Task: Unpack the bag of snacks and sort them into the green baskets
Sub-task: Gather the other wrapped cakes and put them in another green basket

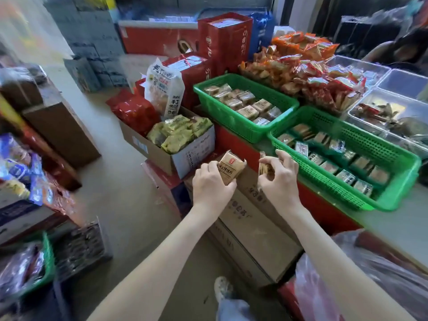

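Both forearms reach fwd from the bottom edge, wrists straight, backs of hands up. L hand (213, 185): fingers (208, 166) curled round the lower end of a tan pack (232, 167), which sticks up tilted beyond the knuckles. R hand (281, 181): thumb and fingers pinch a small pack (266, 169) held on edge, one finger lifted off toward the near basket (320, 179). The two hands are apart, w/ a clear gap btwn the packs.

Table (398, 230) runs along the right, its red front edge just beyond the R hand. Bag (375, 269), translucent plastic, sits low right beside the R forearm. Cartons (254, 232), stacked against the table front, lie directly under both hands.

Green baskets: 3 in view. 2 on the table, near basket and far basket (228, 119), corners almost touching. A third basket (49, 253) is low left, blurred. Near basket holds packs in rows, far basket a looser single layer. Exact counts unclear in both. Packs in hand: 2, one each. Clear tubs (404, 83) behind the baskets: at least 3.

Near basket's left corner is just beside the R hand, rim slightly above knuckle level. Inside it, bare green bottom shows along the left side. Open floor (120, 181) lies left of the cartons.
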Available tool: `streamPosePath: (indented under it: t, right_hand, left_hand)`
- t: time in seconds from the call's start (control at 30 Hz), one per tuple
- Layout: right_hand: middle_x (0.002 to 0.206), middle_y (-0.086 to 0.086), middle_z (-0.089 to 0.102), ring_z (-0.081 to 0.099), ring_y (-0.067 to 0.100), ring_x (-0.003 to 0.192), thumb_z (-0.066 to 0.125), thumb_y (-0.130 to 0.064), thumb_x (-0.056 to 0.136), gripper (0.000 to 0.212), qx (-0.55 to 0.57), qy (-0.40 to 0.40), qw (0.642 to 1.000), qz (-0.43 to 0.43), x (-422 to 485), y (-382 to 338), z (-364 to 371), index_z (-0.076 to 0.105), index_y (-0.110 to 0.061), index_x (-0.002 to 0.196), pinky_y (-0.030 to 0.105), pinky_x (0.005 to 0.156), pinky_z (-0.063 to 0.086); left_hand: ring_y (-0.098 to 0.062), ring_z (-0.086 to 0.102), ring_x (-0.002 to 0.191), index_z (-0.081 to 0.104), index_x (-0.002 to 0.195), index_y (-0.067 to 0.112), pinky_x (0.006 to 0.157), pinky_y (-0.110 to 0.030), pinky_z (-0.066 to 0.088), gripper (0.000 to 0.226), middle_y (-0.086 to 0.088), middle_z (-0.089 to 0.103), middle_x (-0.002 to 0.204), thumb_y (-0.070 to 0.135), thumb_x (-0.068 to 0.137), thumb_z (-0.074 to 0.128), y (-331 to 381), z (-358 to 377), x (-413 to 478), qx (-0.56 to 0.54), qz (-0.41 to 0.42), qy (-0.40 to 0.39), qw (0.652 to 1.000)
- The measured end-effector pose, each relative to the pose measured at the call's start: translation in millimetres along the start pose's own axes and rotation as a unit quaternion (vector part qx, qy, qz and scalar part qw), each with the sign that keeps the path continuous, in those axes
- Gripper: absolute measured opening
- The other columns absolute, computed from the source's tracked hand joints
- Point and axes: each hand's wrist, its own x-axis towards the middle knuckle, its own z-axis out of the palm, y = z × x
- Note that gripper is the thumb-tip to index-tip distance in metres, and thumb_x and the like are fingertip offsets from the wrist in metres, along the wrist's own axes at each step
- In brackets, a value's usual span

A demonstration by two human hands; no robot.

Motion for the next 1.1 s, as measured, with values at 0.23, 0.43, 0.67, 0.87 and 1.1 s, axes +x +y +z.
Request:
streamPosePath:
  t: [0.23, 0.43, 0.67, 0.87, 1.1]
  right_hand:
    - [0.142, 0.012, 0.035, 0.025, 0.025, 0.130, 0.062, 0.000, 0.085, 0.033, 0.006, 0.023, 0.999, 0.048, 153.0, 13.4, 85.4, 0.065, -0.009, 0.116, 0.018, 0.099, 0.019]
    - [0.142, 0.013, 0.036, 0.028, 0.028, 0.130, 0.063, -0.005, 0.087, 0.033, -0.016, 0.066, 0.989, 0.133, 264.1, 27.0, 124.1, 0.063, -0.009, 0.119, 0.024, 0.102, 0.024]
    - [0.148, 0.018, 0.026, 0.024, 0.032, 0.137, 0.059, -0.005, 0.089, 0.035, -0.107, 0.018, 0.952, 0.287, 337.8, 81.2, 142.6, 0.060, -0.008, 0.124, 0.036, 0.112, 0.025]
    - [0.154, 0.008, 0.024, 0.020, 0.030, 0.142, 0.057, -0.017, 0.094, 0.050, -0.147, -0.081, 0.931, 0.324, 332.6, 90.6, 170.0, 0.042, -0.016, 0.142, 0.043, 0.118, 0.017]
    - [0.160, -0.004, -0.009, -0.011, 0.010, 0.146, 0.034, -0.034, 0.103, 0.060, -0.212, -0.106, 0.909, 0.342, 331.6, 87.2, 189.9, 0.005, -0.023, 0.154, 0.037, 0.118, 0.002]
  left_hand:
    - [-0.027, 0.048, 0.113, 0.045, 0.132, 0.004, 0.094, -0.030, 0.039, 0.065, -0.012, 0.052, 0.120, 0.042, 0.085, 0.067, -52.6, 22.6, 179.1, 0.014, 0.023, -0.045, 0.999]
    - [-0.030, 0.049, 0.112, 0.048, 0.130, 0.002, 0.095, -0.035, 0.039, 0.064, -0.014, 0.053, 0.118, 0.041, 0.083, 0.069, -71.2, 37.1, 313.6, 0.006, 0.024, -0.067, 0.997]
    - [-0.030, 0.048, 0.116, 0.042, 0.133, 0.003, 0.094, -0.037, 0.040, 0.069, -0.012, 0.049, 0.123, 0.046, 0.085, 0.065, -66.2, 92.7, 441.5, -0.002, 0.097, -0.146, 0.985]
    - [-0.033, 0.044, 0.119, 0.037, 0.135, -0.001, 0.098, -0.039, 0.036, 0.073, -0.016, 0.046, 0.127, 0.046, 0.086, 0.064, -58.3, 139.2, 534.7, -0.010, 0.140, -0.191, 0.971]
    - [-0.037, 0.038, 0.128, 0.024, 0.142, 0.000, 0.103, -0.044, 0.036, 0.075, -0.024, 0.036, 0.141, 0.042, 0.091, 0.059, -35.4, 187.3, 592.2, -0.003, 0.111, -0.268, 0.957]
